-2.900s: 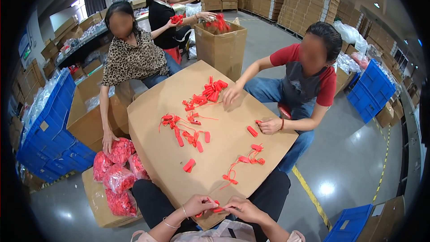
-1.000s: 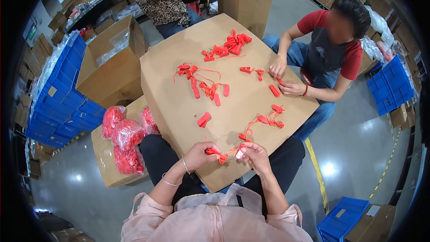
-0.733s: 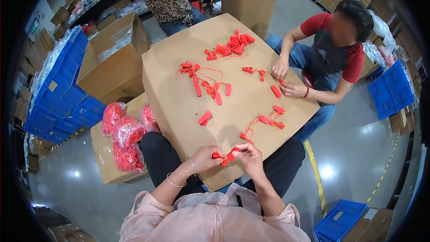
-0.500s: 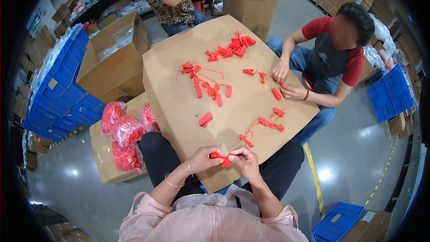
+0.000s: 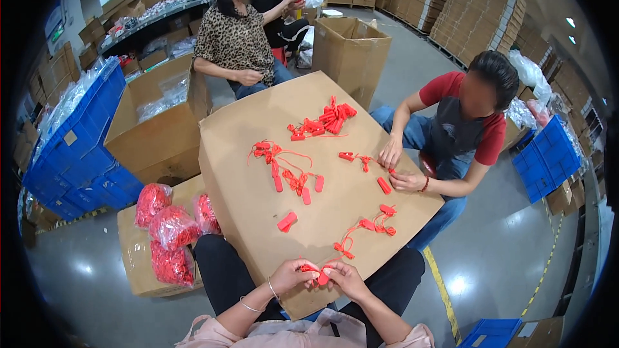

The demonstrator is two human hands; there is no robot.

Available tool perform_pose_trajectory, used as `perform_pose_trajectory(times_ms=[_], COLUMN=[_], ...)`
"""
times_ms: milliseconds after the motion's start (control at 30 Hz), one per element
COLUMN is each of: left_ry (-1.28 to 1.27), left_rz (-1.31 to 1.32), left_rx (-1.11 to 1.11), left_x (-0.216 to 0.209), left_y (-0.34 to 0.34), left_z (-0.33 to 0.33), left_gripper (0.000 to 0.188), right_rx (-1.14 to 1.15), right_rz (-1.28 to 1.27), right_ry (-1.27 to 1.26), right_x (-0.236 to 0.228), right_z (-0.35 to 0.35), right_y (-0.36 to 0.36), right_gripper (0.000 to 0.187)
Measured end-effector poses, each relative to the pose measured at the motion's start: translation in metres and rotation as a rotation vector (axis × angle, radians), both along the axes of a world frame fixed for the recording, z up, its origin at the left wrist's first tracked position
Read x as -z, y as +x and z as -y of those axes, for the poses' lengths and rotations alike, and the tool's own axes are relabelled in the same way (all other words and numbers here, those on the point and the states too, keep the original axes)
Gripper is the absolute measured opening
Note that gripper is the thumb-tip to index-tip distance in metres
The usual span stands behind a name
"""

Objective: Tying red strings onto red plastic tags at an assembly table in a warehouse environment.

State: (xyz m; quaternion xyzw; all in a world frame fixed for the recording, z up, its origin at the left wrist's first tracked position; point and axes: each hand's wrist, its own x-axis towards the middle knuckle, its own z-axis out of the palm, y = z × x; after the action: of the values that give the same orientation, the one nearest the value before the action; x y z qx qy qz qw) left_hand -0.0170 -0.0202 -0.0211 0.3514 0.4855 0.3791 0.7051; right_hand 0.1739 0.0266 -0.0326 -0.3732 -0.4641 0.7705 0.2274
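Observation:
My left hand (image 5: 293, 277) and my right hand (image 5: 345, 279) meet above the near corner of a cardboard tabletop (image 5: 348, 201). Thumbs and fingers of both pinch a small red plastic piece (image 5: 324, 277) with red cord bunched at it; its finer details are hidden by the fingers. Just beyond my right hand lies a string of red pieces on looped cord (image 5: 366, 224). A single loose red piece (image 5: 287, 222) rests ahead of my left hand. Farther off are a corded tangle of red pieces (image 5: 306, 198) and a denser red pile (image 5: 336, 117).
At the right side, a person's hands (image 5: 405, 182) work on red cord beside another red piece (image 5: 383, 185). Someone in leopard print (image 5: 235, 42) sits at the far edge. Bagged red goods (image 5: 174, 228), an open carton (image 5: 151, 148) and blue crates (image 5: 77, 148) stand left.
The view has tilted up, so the table appears lower and more people show at the back. My hands keep pinching the red piece. One hand of the leopard-print person now shows near the table.

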Motion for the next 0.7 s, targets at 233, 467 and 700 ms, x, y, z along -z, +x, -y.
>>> perform_pose_trajectory(times_ms=[233,467,700], left_ry=[0.032,-0.093,-0.113], left_rz=[0.046,0.036,-0.005], left_rx=[-0.167,-0.17,-0.222], left_x=[0.014,0.04,0.029], left_y=[-0.035,-0.056,-0.048], left_z=[0.001,0.026,0.014], left_gripper=[0.032,0.028,0.029], right_rx=[-0.205,0.112,0.134], right_rz=[-0.06,-0.068,-0.184], right_ry=[-0.518,-0.02,0.677], right_x=[-0.005,-0.116,-0.175], right_z=[-0.029,-0.289,-0.382], right_y=[0.011,-0.063,-0.138], right_gripper=[0.027,0.023,0.011])
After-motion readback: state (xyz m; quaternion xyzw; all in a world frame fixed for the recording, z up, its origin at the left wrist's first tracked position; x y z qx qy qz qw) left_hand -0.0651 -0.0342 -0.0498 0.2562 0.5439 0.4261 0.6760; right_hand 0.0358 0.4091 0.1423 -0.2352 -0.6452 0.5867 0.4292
